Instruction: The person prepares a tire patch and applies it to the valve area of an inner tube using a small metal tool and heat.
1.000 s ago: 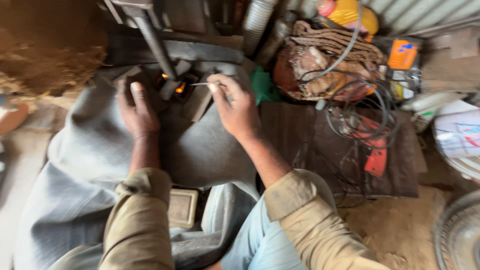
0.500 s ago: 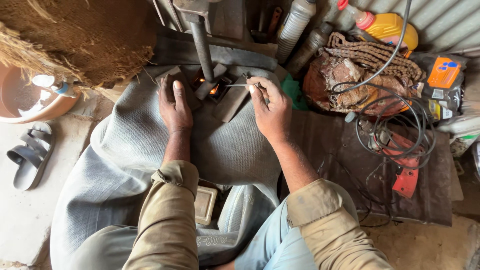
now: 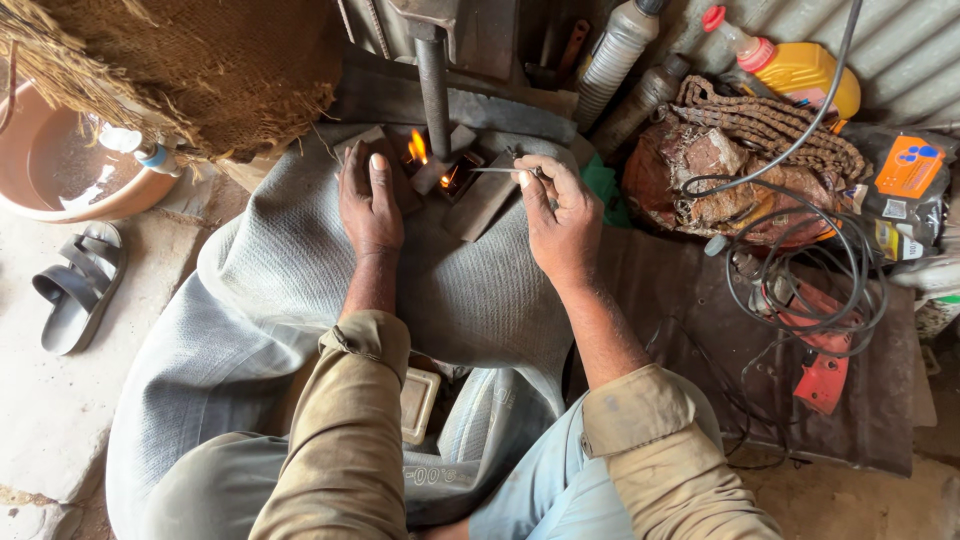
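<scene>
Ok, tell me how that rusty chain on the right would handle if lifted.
The chain probably hangs floppy, since it lies in loose folds. It looks like linked metal, so likely heavy for its size. Its links may snag the black cable coiled just below it.

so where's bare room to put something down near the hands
Bare grey cloth lies between the left hand and right hand, and more of it left of the left forearm. Bare dark mat lies right of the right forearm. It is crowded at the flame and around the cables.
</scene>
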